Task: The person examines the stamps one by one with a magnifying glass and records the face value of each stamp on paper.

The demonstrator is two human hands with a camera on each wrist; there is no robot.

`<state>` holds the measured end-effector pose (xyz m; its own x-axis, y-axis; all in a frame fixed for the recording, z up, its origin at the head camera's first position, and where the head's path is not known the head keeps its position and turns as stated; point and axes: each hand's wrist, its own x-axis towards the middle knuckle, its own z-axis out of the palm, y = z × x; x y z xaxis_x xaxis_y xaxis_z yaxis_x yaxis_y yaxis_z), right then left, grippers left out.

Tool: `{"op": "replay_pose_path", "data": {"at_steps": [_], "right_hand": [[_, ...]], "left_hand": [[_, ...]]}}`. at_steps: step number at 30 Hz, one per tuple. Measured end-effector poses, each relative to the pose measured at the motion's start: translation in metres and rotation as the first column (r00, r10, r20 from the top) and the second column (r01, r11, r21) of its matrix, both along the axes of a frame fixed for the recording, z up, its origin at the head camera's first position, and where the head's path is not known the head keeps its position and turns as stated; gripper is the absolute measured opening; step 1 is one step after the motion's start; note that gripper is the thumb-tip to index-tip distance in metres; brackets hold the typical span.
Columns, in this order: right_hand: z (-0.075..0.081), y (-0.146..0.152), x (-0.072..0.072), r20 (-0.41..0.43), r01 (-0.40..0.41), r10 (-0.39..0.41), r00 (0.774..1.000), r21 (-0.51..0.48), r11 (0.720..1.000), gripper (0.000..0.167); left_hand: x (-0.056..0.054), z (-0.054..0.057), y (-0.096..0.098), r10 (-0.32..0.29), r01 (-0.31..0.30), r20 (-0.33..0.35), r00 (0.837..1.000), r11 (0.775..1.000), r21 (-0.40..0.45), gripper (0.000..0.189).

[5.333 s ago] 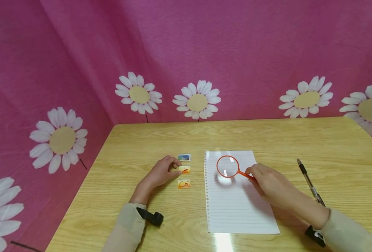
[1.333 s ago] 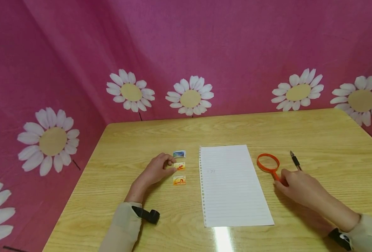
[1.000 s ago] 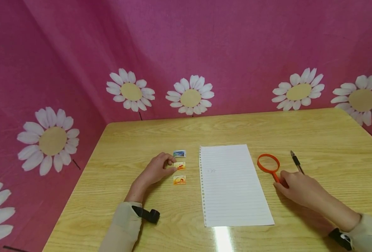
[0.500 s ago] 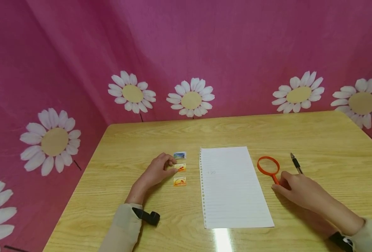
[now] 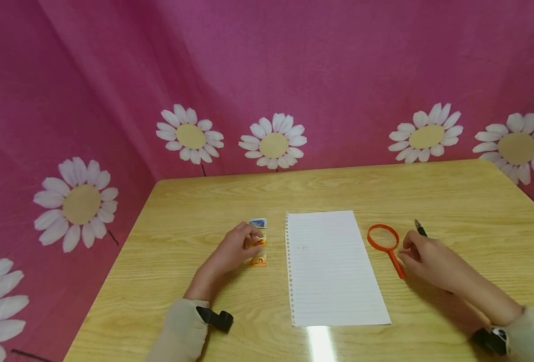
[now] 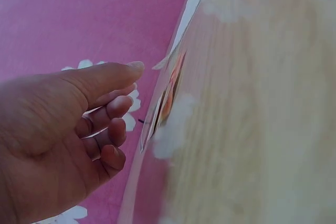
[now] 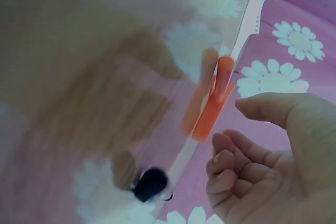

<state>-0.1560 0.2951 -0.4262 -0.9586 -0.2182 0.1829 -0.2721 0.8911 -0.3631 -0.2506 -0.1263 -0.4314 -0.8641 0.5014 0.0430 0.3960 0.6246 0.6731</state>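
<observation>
Three small stamps lie in a column on the wooden table: a blue one (image 5: 259, 222) at the far end, a yellow-and-red one (image 5: 262, 241) in the middle, and another yellow one (image 5: 259, 262) nearest. My left hand (image 5: 231, 250) hovers over them, partly covering the lower two; in the left wrist view its loosely bent fingers have nothing between them. An orange-red magnifying glass (image 5: 396, 264) lies right of the paper. Beside its handle is my right hand (image 5: 436, 261), thumb and fingers apart and holding nothing. A black-tipped pen (image 5: 420, 229) lies partly hidden behind that hand.
Between the hands lies a lined, punched sheet of paper (image 5: 335, 286) with small handwriting (image 5: 302, 247) at its upper left. The wooden table (image 5: 231, 193) ends at a pink curtain (image 5: 348, 65) with white daisies. Both wrists wear black straps.
Seconds ago my right hand held the magnifying glass over the paper; it has since set it down to the right and let go. My left hand has just lifted and shifted right over the stamps.
</observation>
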Motion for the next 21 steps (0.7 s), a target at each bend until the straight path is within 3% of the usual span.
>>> {"op": "replay_pose_path", "data": {"at_steps": [6, 14, 21], "right_hand": [[0.0, 0.015, -0.008, -0.114, -0.035, 0.036, 0.993, 0.013, 0.999, 0.023], [0.0, 0.031, -0.019, -0.028, 0.0, 0.0, 1.0, -0.011, 1.0, 0.021], [-0.005, 0.039, -0.024, -0.094, -0.003, 0.003, 0.996, 0.003, 1.0, 0.02]], "left_hand": [[0.012, 0.0, 0.006, -0.051, 0.051, -0.019, 0.999, 0.999, 0.011, 0.021], [0.025, 0.001, 0.014, -0.102, 0.102, 0.03, 0.994, 0.995, 0.009, 0.023], [0.036, 0.003, 0.018, -0.128, 0.128, 0.029, 0.991, 0.992, 0.005, 0.023]]}}
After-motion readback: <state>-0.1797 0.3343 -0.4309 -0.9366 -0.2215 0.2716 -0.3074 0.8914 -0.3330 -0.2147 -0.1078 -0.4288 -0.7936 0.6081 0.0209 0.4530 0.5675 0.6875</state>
